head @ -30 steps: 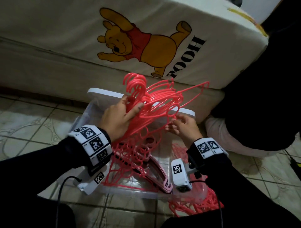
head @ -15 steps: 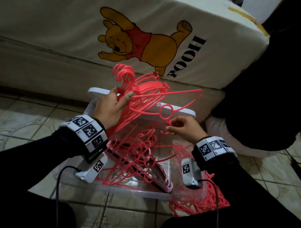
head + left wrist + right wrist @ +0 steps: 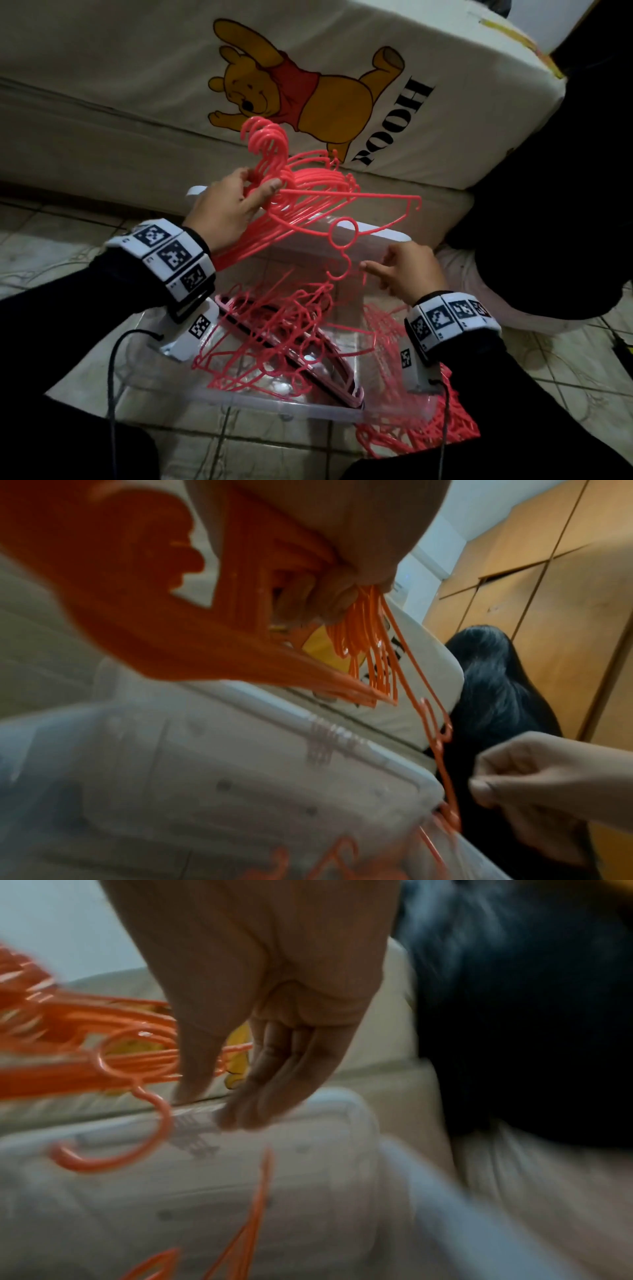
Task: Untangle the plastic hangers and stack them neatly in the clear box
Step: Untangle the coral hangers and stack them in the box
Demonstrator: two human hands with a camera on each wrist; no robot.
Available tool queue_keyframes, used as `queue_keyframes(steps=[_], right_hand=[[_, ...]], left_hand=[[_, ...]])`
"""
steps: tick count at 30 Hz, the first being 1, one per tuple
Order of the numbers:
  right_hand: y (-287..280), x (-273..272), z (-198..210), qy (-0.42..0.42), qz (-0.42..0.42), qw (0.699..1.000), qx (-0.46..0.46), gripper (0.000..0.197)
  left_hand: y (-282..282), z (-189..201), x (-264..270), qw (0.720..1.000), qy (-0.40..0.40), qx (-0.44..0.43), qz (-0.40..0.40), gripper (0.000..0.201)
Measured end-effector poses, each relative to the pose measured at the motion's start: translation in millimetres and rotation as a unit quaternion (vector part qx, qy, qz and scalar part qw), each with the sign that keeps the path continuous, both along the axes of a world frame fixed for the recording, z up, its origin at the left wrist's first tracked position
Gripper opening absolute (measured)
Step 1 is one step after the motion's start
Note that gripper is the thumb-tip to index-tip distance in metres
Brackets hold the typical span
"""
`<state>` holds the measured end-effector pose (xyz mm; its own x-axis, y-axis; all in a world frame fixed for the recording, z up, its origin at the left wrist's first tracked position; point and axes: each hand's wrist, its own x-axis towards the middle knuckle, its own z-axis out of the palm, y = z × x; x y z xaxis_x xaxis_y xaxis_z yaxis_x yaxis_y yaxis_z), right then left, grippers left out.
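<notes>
Here, the left hand (image 3: 226,209) grasps a bunch of pink plastic hangers (image 3: 308,181) above the clear box (image 3: 274,407); at 4 o'clock, the right hand (image 3: 407,274), fingers loosely curled, holds nothing.

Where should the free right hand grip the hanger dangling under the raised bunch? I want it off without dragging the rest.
Probably the dangling hanger at its open hook below the ring, approached from the right hand's side: that hook hangs clear over the clear box, apart from the bunch the left hand holds.
</notes>
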<state>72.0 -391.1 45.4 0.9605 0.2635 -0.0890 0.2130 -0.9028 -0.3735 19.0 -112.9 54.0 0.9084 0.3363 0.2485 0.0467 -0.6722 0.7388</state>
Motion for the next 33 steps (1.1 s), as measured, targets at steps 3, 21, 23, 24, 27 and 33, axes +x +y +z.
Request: queue_keyframes(steps=[3, 21, 23, 24, 27, 33], right_hand=[[1, -4, 18, -0.163, 0.058, 0.985, -0.017, 0.022], [27, -16, 13, -0.214, 0.27, 0.932, -0.113, 0.015], [20, -13, 19, -0.238, 0.28, 0.926, -0.082, 0.014], [16, -11, 22, -0.257, 0.284, 0.922, -0.059, 0.013], [2, -4, 28, -0.27, 0.245, 0.93, 0.052, 0.012], [-8, 7, 37, -0.176, 0.172, 0.944, 0.222, 0.005]], left_hand=[[12, 10, 7, 0.999, 0.027, 0.011, -0.028, 0.072], [14, 8, 10, 0.984, 0.087, -0.142, -0.067, 0.045], [16, 13, 8, 0.986, 0.072, -0.133, -0.063, 0.054], [19, 17, 6, 0.988, 0.059, -0.131, -0.059, 0.058], [29, 24, 4, 0.993, 0.009, -0.112, -0.028, 0.064], [46, 32, 6, 1.0, -0.005, -0.015, 0.017, 0.083]])
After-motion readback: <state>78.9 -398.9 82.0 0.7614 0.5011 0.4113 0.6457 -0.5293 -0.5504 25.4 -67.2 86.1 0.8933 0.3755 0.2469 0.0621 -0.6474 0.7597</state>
